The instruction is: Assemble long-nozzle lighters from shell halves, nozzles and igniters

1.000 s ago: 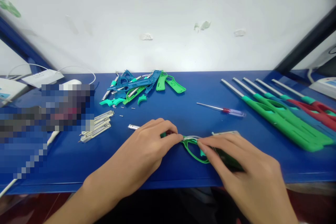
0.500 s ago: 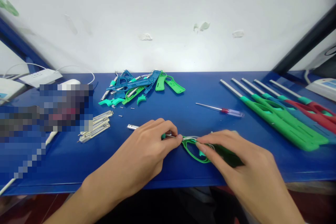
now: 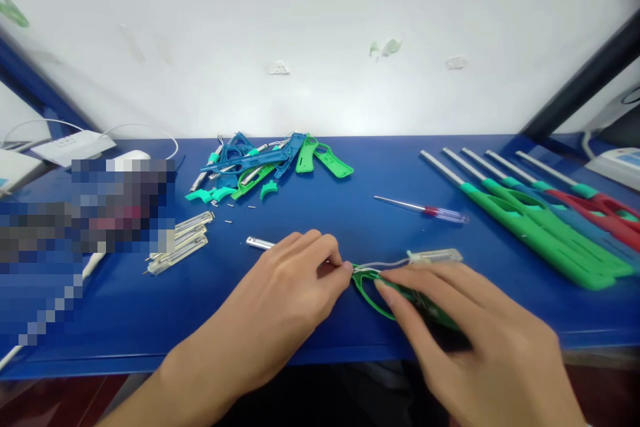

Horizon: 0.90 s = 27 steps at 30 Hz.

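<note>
A green lighter shell [image 3: 373,298] lies near the table's front edge between my hands. My left hand [image 3: 295,287] is closed over its narrow end, thumb and index finger pinched together, and a metal tube [image 3: 259,243] sticks out to the left beneath it. My right hand [image 3: 465,320] holds the shell's handle part, with thumb and fingertip close together by the wires. Thin white wires [image 3: 383,264] run from the shell to a clear fluid tank [image 3: 435,255] just behind my right fingers. Much of the shell is hidden under my right hand.
Blue and green shell parts [image 3: 270,160] are heaped at the back. Clear tanks [image 3: 183,243] lie at left, near tiny metal pieces. A screwdriver [image 3: 445,215] lies right of centre. Several assembled lighters [image 3: 540,233] lie at right. A white cable crosses the left side.
The clear tank has come into view behind my right hand. My right hand has shifted slightly right and down on the shell; the teal piece inside no longer shows.
</note>
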Available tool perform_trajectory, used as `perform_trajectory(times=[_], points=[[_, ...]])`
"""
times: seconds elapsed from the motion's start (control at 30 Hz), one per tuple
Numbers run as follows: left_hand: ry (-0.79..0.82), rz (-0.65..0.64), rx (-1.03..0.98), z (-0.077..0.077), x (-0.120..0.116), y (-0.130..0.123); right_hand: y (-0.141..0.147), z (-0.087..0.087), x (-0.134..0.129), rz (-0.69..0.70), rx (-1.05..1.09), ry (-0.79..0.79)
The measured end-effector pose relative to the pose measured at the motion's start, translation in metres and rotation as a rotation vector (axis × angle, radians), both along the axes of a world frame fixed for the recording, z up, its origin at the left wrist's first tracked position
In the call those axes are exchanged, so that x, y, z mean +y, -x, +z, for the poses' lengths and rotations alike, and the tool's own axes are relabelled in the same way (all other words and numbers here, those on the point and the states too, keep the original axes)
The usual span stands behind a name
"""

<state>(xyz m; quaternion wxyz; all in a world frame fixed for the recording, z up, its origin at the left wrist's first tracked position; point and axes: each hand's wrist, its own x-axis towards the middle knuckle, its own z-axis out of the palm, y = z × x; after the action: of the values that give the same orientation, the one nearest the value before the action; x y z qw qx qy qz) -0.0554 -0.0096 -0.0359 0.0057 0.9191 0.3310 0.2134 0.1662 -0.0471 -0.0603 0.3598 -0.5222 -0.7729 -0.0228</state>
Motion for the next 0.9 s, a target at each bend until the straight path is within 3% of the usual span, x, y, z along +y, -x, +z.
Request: perform_trajectory(times=[0.1, 0.33, 0.5, 0.9], points=[[-0.028, -0.002, 0.038, 0.001, -0.001, -0.003, 0.006, -0.004, -0.004, -0.063, -0.04, -0.078], [0.079, 0.045, -0.009, -0.007, -0.005, 0.004, 0.006, -0.006, -0.001, -0.079, 0.073, 0.032], [0.068, 0.081, -0.101, -0.009, -0.003, 0.005, 0.005, -0.004, -0.001, -0.029, 0.098, 0.009], [0.088, 0.107, -0.27, -0.013, -0.001, 0.0, 0.0, -0.004, -0.001, -0.053, 0.093, 0.048]])
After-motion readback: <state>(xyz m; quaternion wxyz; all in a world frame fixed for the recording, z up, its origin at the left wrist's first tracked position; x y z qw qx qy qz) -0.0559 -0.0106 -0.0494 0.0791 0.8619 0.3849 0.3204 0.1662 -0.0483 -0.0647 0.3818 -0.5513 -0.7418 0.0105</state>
